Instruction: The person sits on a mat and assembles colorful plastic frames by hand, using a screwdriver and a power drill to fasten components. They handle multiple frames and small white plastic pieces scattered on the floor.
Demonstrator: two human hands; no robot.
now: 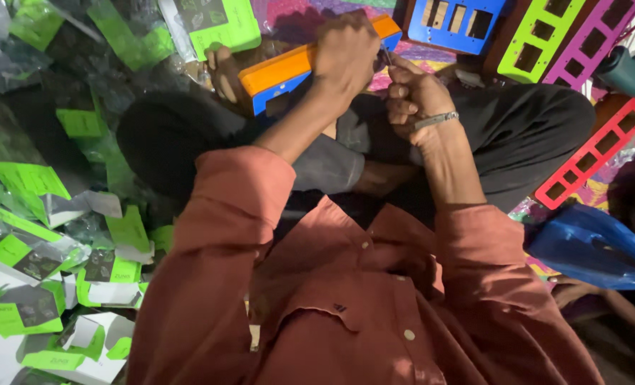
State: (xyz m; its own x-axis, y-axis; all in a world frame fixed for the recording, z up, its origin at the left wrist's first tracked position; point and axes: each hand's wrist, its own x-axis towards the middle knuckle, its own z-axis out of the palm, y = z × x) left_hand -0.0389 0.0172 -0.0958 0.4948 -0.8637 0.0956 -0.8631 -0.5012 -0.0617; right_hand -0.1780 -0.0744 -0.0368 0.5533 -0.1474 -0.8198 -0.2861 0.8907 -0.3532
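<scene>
Left hand (344,53) clamped over orange-blue box (289,71); right hand (412,96) curled around thin tool (387,53).

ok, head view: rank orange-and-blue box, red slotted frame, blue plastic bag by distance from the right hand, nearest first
From the right hand:
1. Orange-and-blue box, right beside it, gripped by the left hand.
2. Red slotted frame, off to its right on the floor.
3. Blue plastic bag, lower right, farthest.

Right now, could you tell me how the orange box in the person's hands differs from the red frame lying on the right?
The orange box is a closed bar with a blue end; the red frame is an open strip with a row of rectangular cut-outs. The left hand grips the orange box over the lap, with the right hand at its end; the red frame lies untouched on the floor. Both are long, narrow and brightly coloured.
</scene>
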